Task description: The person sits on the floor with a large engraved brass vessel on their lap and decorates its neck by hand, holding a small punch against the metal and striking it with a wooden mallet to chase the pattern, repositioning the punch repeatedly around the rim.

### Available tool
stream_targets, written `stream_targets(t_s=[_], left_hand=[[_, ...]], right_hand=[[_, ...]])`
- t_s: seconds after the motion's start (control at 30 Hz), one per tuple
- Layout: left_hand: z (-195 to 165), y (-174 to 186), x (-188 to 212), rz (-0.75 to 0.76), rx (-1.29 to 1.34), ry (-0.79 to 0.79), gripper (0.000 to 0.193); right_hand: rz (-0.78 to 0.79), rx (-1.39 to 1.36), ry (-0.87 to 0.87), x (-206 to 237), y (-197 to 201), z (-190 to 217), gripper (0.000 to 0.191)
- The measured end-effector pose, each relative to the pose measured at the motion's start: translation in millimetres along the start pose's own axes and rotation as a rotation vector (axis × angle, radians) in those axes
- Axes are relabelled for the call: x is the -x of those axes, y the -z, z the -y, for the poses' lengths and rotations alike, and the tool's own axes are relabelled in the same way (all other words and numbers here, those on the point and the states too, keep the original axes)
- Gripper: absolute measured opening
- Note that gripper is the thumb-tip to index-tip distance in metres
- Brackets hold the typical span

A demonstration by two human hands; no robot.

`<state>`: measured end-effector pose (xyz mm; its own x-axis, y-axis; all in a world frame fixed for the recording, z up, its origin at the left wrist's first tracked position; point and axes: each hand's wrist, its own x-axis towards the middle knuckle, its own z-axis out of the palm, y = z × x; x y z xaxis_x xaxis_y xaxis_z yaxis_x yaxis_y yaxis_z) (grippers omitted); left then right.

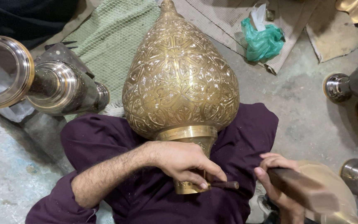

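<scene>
We steadied the engraved brass vessel (181, 79) on our lap, our left hand (183, 161) pinching a small chisel (224, 185) against its neck for control, while our right hand (276, 182) gripped a wooden mallet (303, 191) nearby.

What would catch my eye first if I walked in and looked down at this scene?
First, the big engraved brass vessel, pear-shaped and lying across the person's purple-clad lap in the middle. The left hand holds a small dark tool against its neck, while the right hand grips a wooden mallet at lower right. A shiny silver vessel lies at the left, and a green bag sits at top right.
</scene>
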<state>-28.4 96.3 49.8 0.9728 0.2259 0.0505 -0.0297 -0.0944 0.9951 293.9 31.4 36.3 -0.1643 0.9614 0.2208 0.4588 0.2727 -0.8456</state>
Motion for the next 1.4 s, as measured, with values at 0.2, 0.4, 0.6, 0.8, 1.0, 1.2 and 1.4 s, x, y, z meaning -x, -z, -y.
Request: stream_targets(t_s=[0.2, 0.4, 0.6, 0.8, 1.0, 1.2, 1.4], left_hand=[[3.9, 0.6, 0.3, 0.025, -0.026, -0.078, 0.04], [6.1, 0.6, 2.9, 0.014, -0.034, -0.109, 0.041], [6.0, 0.9, 4.4, 0.037, -0.033, -0.125, 0.041], [6.9, -1.0, 7.6, 0.012, -0.021, -0.132, 0.04], [6.0, -3.0, 12.4, -0.018, -0.042, -0.183, 0.039], [1.7, -5.3, 19.5, -0.059, -0.02, -0.134, 0.035], [0.4, -11.6, 26.7, -0.165, -0.035, -0.125, 0.037]], right_hand=[[0.043, -0.034, 0.121, -5.1, 1.8, 2.7, 0.037], [-0.005, 0.005, 0.185, -4.7, -1.1, 10.6, 0.032], [-0.032, 0.121, 0.161, -11.5, 1.8, 17.8, 0.032], [-0.096, 0.211, 0.239, -12.7, -7.4, 25.6, 0.037], [0.02, 0.132, 0.232, -18.8, -5.2, 31.8, 0.042], [0.062, 0.209, 0.27, -27.8, -2.3, 30.2, 0.033], [0.17, 0.208, 0.287, -37.1, 5.7, 26.3, 0.039]])
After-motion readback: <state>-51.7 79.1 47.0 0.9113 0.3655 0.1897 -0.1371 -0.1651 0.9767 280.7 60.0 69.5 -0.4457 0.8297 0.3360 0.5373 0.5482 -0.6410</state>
